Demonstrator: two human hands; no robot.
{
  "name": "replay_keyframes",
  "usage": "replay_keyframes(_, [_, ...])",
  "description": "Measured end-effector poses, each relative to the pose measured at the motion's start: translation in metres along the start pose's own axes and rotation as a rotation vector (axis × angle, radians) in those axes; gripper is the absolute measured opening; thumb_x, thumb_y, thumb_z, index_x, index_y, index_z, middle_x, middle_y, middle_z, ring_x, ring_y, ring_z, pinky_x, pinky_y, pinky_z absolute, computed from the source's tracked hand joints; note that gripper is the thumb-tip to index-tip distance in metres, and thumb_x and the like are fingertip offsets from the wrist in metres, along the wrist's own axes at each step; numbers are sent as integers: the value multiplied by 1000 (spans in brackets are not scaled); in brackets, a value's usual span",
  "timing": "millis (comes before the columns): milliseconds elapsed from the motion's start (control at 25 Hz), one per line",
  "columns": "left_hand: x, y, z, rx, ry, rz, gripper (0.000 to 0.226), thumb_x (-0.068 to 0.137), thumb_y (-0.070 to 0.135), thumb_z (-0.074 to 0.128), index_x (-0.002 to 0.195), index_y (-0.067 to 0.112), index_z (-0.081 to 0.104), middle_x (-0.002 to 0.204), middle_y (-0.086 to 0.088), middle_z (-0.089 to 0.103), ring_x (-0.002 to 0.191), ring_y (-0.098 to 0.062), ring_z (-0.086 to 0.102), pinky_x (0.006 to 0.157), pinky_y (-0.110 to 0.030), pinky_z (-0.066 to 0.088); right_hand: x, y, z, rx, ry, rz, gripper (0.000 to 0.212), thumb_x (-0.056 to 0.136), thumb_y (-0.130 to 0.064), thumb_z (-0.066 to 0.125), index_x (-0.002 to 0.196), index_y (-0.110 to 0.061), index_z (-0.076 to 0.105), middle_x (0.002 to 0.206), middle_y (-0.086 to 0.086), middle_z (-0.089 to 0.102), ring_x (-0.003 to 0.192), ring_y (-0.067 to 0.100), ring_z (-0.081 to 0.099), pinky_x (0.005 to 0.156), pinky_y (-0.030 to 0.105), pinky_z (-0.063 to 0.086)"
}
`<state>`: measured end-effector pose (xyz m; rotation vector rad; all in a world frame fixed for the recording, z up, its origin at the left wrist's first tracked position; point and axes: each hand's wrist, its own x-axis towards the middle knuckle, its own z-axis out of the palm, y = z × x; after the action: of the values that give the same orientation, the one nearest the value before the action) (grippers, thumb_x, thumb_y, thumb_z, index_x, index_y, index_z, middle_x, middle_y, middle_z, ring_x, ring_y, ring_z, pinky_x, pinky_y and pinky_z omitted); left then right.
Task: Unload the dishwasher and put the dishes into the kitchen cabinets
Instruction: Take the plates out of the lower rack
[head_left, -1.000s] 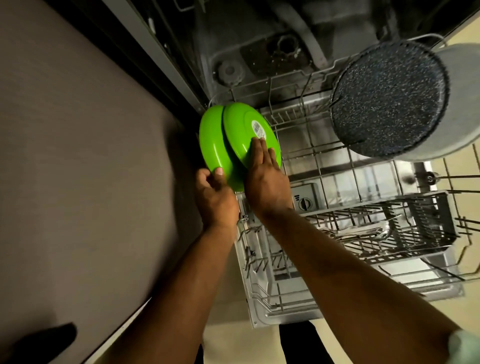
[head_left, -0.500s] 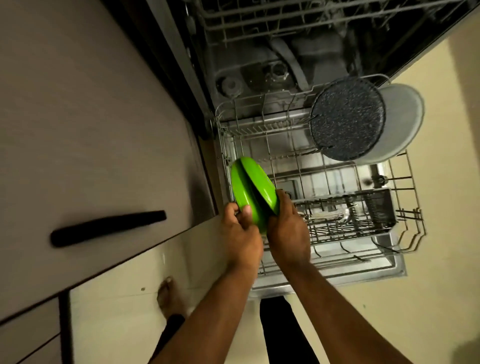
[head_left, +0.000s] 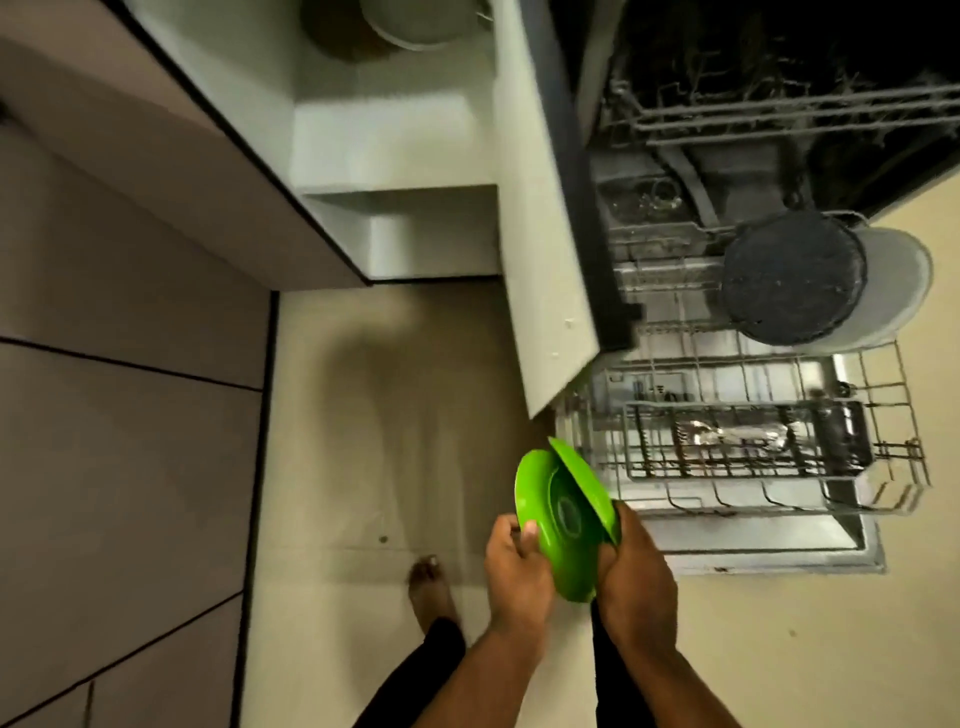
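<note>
Gripping two green plates (head_left: 558, 525): left hand (head_left: 517, 571), right hand (head_left: 636, 577).

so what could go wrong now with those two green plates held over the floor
The two round green plates are pinched on edge between the left hand and right hand, fanned apart at the top, so one could slip and drop near the bare foot. The pulled-out wire lower rack sits close by and could catch a shin.

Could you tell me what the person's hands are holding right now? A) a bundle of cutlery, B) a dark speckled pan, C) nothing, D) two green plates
D: the left hand and right hand grip two green plates held on edge between them.
</note>
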<state>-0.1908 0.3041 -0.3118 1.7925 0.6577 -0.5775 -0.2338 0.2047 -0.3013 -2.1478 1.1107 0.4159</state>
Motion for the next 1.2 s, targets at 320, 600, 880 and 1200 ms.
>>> replay_keyframes(320, [85,-12,-145,-100,197,-129,35,81,51,47,78,19,60,62,-2,60,59,-20,50,61,-45,51,-37,-113,103,-99,39,-245,51,87,-6,47,137,-15,53,127,10,63,103,34,65,79,40,53])
replay_keyframes(600, [173,76,-185,-250,223,1,25,95,31,48,76,15,56,67,-5,54,63,-18,45,61,-35,40,17,-223,113,-64,165,-405,54,84,-10,45,136,-13,53,127,12,63,101,37,64,75,42,53])
replay_keyframes(880, [260,189,-168,-328,250,44,33,103,13,40,73,16,52,68,1,51,62,-9,43,56,-23,39,115,-304,86,12,324,-430,47,88,-2,51,134,-10,57,100,24,69,84,44,66,68,47,56])
replay_keyframes(1200, [364,285,-148,-468,299,-21,31,104,18,38,82,12,59,78,0,57,82,-20,56,76,-28,49,229,-371,44,-2,612,-667,48,88,-12,35,130,-4,58,109,21,67,89,42,66,67,44,55])
